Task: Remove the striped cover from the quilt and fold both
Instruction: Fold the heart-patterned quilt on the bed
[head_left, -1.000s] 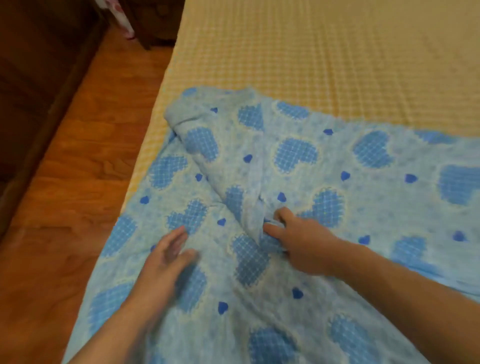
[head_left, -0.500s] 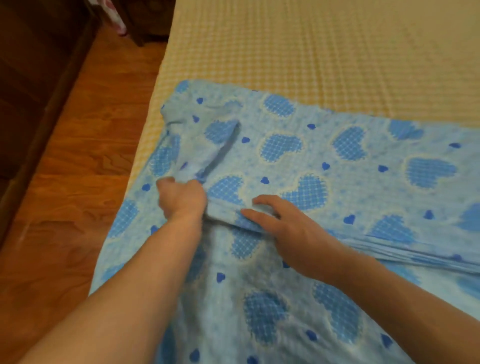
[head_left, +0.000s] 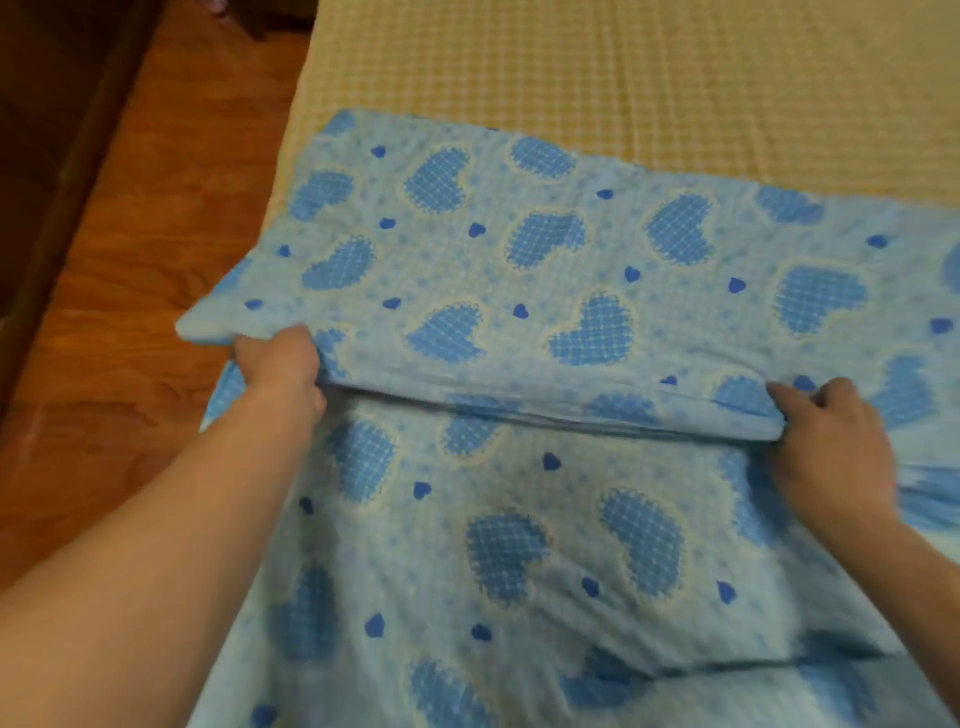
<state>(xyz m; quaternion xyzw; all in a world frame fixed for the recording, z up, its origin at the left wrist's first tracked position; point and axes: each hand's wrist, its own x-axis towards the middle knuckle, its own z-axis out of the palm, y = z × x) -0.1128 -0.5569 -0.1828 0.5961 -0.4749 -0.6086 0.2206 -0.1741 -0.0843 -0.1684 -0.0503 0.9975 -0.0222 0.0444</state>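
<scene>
Two hands: left hand (head_left: 278, 358) and right hand (head_left: 826, 431), each grip closed on the folded edge of the blue heart-print quilt (head_left: 519, 270).
Left grip: fingers curled under the fold near its left corner, thumb side on top; holding cloth, not loose.
Right grip: fingers (head_left: 795, 395) pinch the same fold further right, knuckles up; holding cloth.
Quilt place: on the bed (head_left: 623, 78), upper layer lying beyond both grips, lower layer running back under the forearms toward the person.
Corner: left corner of the fold sticks out left of the left grip, hanging past the bed edge over the wooden floor (head_left: 130, 260).
Step in hand: judged as laying one half over the other and squaring the fold.
Doing it well: keep the span between the grips taut; pull the left corner back onto the bed so edges line up; set the fold down flat, then smooth outward from each grip. Cloth looks thin and limp, likely to bunch if one grip slackens.
Risk: wrinkled lower layer near the right forearm may get trapped under the fold.
Hidden: no striped cover in view; cannot tell whether this cloth is the quilt or the cover.
Cut off: right end of the cloth runs out of frame.
Blur: lower area smeared; left fingertips tucked under the fold, unseen.
</scene>
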